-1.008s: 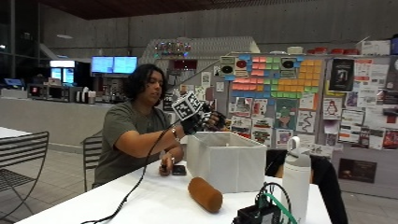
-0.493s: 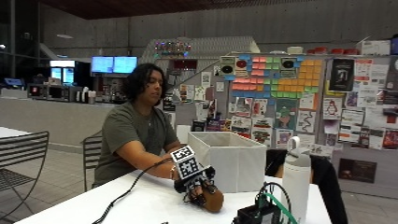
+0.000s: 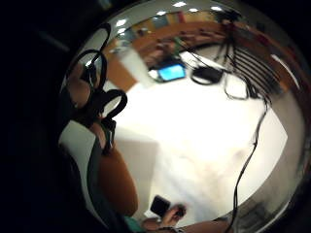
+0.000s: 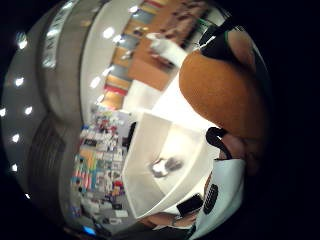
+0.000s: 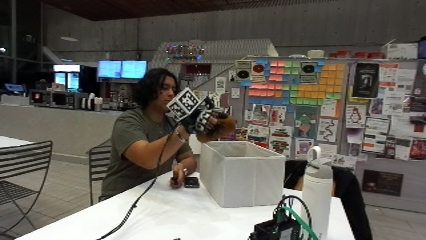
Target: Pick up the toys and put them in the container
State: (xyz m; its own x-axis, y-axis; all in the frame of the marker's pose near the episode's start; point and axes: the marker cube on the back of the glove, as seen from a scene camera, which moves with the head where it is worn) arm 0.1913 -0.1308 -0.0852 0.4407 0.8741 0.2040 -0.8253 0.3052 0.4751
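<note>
Since half a second ago your gloved right hand (image 5: 203, 120) has risen from the table (image 5: 173, 215), where it was down on the brown toy (image 5: 219, 129), and now holds that toy in the air above the near rim of the white container (image 5: 243, 172). Your fingers are curled round the toy, which shows in the outside view as a brown rounded shape tucked against your palm, and fills a good part of the thumb-side palm view as an orange-brown mass. That same palm view looks down into the open container, and a small grey-and-white thing (image 4: 165, 166) already lies on its floor; I cannot tell what it is.

Your bare left hand (image 5: 177, 179) rests on the table beside a small dark phone-like object (image 5: 192, 182), just next to the container's wall.

To do this step well, I would judge that you should carry the toy a little further so it is over the middle of the opening, not the rim, then lower it inside before you let go, so it cannot bounce off the edge. Mind the cable (image 5: 150, 185) trailing from your glove across the table. A white bottle (image 5: 318, 192) stands at the far side, well out of your path.
</note>
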